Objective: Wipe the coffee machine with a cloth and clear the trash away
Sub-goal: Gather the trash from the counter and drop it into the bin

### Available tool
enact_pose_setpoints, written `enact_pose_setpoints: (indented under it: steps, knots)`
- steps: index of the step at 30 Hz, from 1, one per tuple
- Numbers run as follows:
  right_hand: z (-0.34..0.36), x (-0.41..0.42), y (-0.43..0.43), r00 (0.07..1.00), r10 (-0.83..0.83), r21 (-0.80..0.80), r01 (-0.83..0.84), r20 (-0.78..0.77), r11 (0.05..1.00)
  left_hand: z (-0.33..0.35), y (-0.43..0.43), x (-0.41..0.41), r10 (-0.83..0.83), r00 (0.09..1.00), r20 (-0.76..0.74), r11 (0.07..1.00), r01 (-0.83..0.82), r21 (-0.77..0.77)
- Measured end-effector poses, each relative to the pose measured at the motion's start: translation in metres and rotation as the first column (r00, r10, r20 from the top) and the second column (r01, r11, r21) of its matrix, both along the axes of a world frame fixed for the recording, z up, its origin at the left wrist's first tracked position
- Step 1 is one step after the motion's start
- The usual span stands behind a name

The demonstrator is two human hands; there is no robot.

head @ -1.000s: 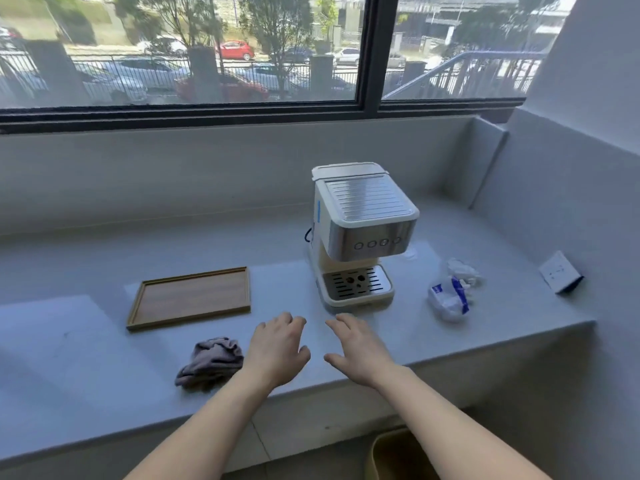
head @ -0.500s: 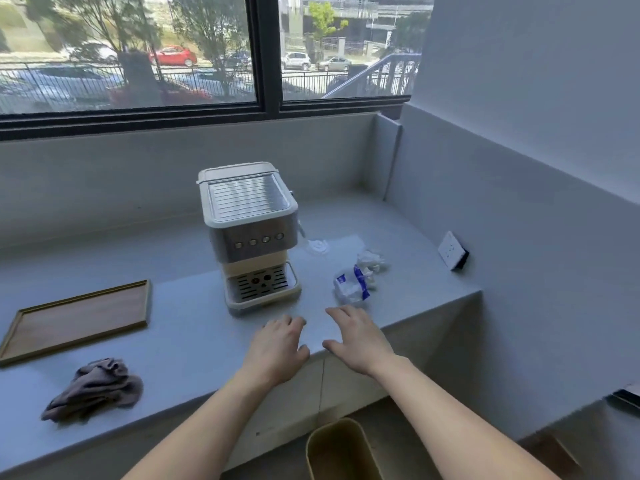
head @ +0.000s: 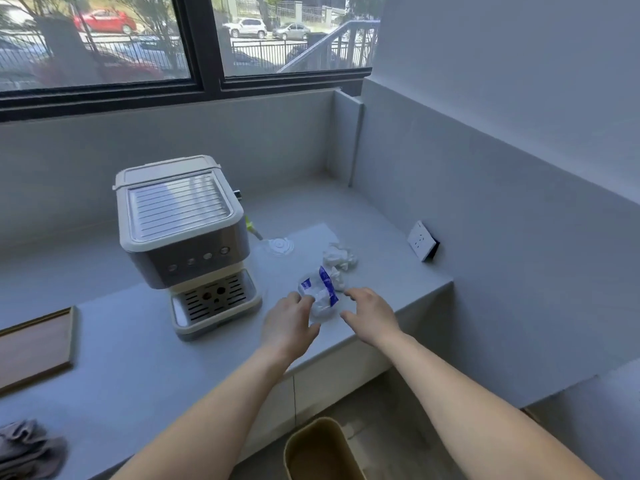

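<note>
Grey bench (head: 138, 368) under a window, walled at the far side and on the right; its near edge runs to a corner at the right. Coffee machine (head: 183, 244) stands mid-bench with its drip tray facing near.

Trash sits to its right:
- crumpled wrapper (head: 320, 294) with blue print
- white tissue wad (head: 339, 256) just beyond the wrapper
- clear lid (head: 278, 244) flat by the machine's right side

Left hand (head: 289, 323) is loosely spread, fingertips touching the wrapper's left edge, not closed round it. Right hand (head: 372, 315) is wide, fingers apart, just right of the wrapper; contact unclear.

Cloth (head: 27, 452) lies bunched at the near left edge, well apart from both hands. Wooden tray (head: 34, 348) lies beyond it, cut by the frame. A wide stretch of bench runs between tray and machine. Bin (head: 322, 452) stands on the floor below the near edge, top open, between the forearms. Wall socket (head: 422, 240) is on the right wall.
</note>
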State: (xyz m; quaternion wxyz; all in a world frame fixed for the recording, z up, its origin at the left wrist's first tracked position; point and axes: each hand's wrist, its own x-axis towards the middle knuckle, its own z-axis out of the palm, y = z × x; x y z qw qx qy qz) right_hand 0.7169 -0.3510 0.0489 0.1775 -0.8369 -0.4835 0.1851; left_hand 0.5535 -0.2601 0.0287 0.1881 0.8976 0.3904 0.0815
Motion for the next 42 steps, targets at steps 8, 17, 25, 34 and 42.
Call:
enact_pose_setpoints:
  steps: [8,17,25,34,42]
  knots:
    - [-0.022,0.062,0.044,0.993,0.114,-0.041,-0.114,0.004,0.993,-0.020,0.006,0.050,0.155,0.985,-0.082,0.988,-0.154,0.021]
    - [-0.074,0.111,0.096,0.853,0.516,-0.090,-0.509,0.086,0.856,-0.055,0.005,0.094,0.423,0.904,-0.062,0.906,-0.423,0.008]
    - [-0.081,0.114,0.098,0.825,0.546,-0.099,-0.537,0.149,0.838,-0.056,-0.020,0.079,0.523,0.852,-0.009,0.852,-0.523,0.017]
    - [-0.068,0.093,0.082,0.876,0.471,-0.036,-0.470,0.104,0.882,-0.039,-0.040,0.043,0.537,0.841,0.064,0.842,-0.540,0.026]
    - [-0.042,0.058,0.040,0.908,0.404,0.032,-0.409,0.107,0.912,-0.029,-0.072,0.000,0.491,0.861,0.137,0.868,-0.497,0.016]
